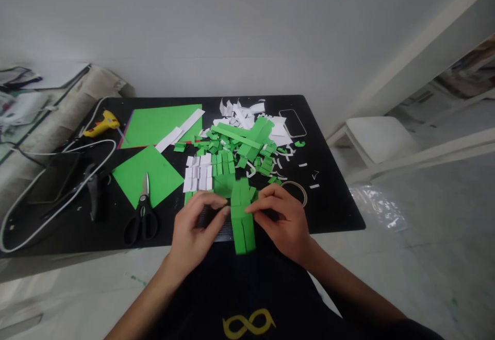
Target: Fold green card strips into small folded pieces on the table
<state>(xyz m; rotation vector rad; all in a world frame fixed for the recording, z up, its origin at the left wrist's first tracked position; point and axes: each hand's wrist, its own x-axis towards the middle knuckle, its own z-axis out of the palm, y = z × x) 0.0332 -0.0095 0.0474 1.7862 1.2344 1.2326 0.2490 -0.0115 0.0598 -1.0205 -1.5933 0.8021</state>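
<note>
A folded green paper strip (243, 221) with lengthwise creases stands between my hands at the table's front edge. My right hand (284, 219) pinches its right side. My left hand (199, 221) is closed in a pinch at its left edge; the fingertips partly hide the contact. Just behind lie folded white paper pieces (198, 172) and folded green paper pieces (223, 164) set side by side in rows. A green paper piece (223, 185) lies flat below them, partly covered by my left hand and the strip.
Scissors (144, 211) lie left on a green square sheet (149, 175). Beyond are a yellow glue gun (104, 123), white cable (112, 159) and large green sheet (162, 121). Green scraps (251, 141) and white scraps (243, 116) pile at the back; a tape ring (303, 193) lies right.
</note>
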